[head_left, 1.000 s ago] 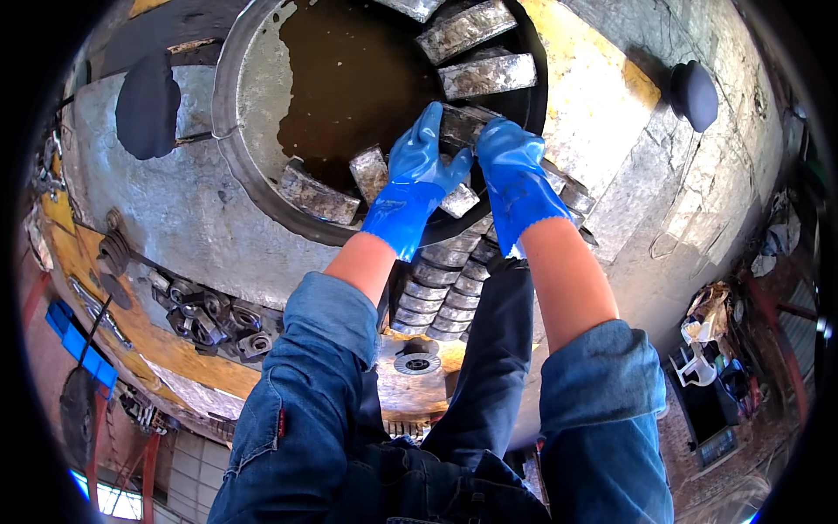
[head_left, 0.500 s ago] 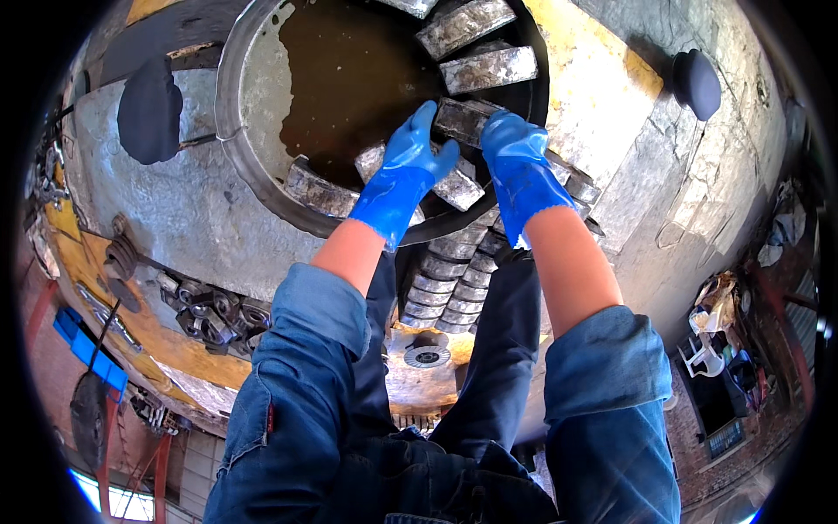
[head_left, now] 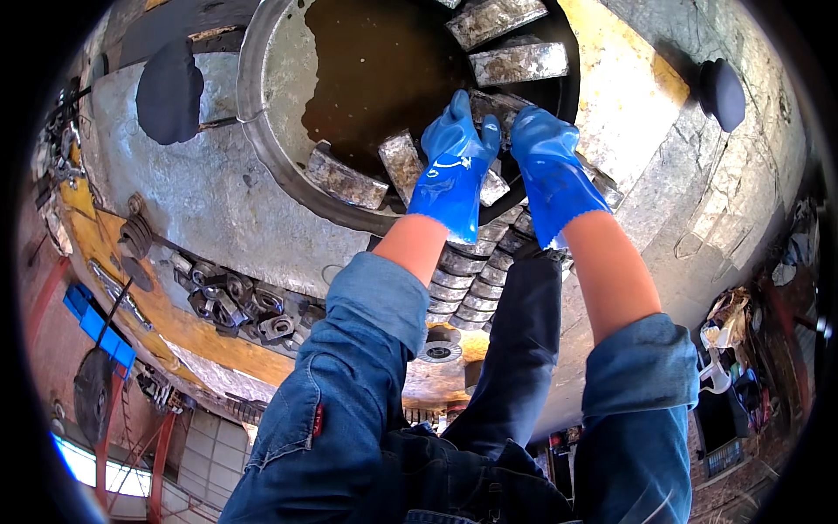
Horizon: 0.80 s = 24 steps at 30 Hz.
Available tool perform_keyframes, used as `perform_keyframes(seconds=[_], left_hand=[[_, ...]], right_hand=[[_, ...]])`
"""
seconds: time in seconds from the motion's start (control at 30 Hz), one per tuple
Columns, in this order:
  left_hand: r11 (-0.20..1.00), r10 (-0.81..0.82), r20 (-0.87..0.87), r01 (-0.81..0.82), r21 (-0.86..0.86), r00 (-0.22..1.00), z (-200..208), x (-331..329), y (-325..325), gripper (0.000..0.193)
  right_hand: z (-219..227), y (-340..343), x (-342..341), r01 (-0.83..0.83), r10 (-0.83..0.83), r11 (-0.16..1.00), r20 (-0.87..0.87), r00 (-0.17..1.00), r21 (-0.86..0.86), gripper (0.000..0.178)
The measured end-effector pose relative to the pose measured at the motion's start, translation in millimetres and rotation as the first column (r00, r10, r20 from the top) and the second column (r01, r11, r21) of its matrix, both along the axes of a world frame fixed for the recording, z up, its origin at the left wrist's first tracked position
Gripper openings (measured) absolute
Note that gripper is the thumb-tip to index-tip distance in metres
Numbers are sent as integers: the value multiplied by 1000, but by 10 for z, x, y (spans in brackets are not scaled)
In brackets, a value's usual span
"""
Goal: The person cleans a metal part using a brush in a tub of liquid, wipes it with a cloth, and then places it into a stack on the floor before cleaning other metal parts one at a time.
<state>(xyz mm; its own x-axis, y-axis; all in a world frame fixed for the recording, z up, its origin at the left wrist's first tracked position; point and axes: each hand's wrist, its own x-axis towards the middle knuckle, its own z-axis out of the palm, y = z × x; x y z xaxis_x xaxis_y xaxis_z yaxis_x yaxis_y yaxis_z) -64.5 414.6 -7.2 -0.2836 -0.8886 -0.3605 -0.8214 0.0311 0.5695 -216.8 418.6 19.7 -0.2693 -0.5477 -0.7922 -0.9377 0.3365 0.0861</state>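
Blue rubber gloves cover both my hands, which are over a round metal basin [head_left: 255, 131] of murky brown liquid [head_left: 375, 61]. My right hand [head_left: 543, 140] is curled over the right end of a dirty, curved metal block [head_left: 497, 106]. My left hand [head_left: 456, 140] is at that block's left end, thumb and fingers apart; whether it touches the block I cannot tell. Left of it a second block [head_left: 400, 164] leans in the basin, and another curved block [head_left: 345, 177] lies by the near rim. Further blocks [head_left: 519, 63] line the basin's right side.
Stacked curved metal pieces [head_left: 463, 284] stand below the basin, near my legs. Metal nut-like parts [head_left: 231, 297] are heaped at the left. A dark rounded pad [head_left: 170, 92] is left of the basin, and another [head_left: 722, 94] is at the right.
The view has shifted, so the basin appears farther right. My left hand has moved closer to the block under my right hand. My right hand stays curled at that block's end.
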Motion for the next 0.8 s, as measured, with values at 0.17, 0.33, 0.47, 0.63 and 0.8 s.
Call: perform_keyframes(seconds=[0.17, 0.33, 0.47, 0.63, 0.8], left_hand=[[952, 38, -30, -45, -303, 999, -175, -100, 153, 69], [899, 63, 45, -37, -436, 997, -277, -126, 175, 65], [925, 35, 87, 1, -380, 996, -227, -293, 176, 60], [950, 220, -191, -255, -181, 957, -548, -69, 235, 30], [964, 264, -224, -261, 44, 938, -454, -41, 87, 34]], right_hand=[[162, -61, -3, 48, -49, 999, 59, 997, 16, 29], [250, -107, 51, 71, -67, 997, 129, 989, -21, 26], [-95, 247, -113, 56, -29, 984, 162, 986, -167, 41], [272, 976, -551, 297, -231, 910, 242, 942, -291, 61], [45, 2631, -1508, 678, -671, 727, 94, 735, -109, 51]])
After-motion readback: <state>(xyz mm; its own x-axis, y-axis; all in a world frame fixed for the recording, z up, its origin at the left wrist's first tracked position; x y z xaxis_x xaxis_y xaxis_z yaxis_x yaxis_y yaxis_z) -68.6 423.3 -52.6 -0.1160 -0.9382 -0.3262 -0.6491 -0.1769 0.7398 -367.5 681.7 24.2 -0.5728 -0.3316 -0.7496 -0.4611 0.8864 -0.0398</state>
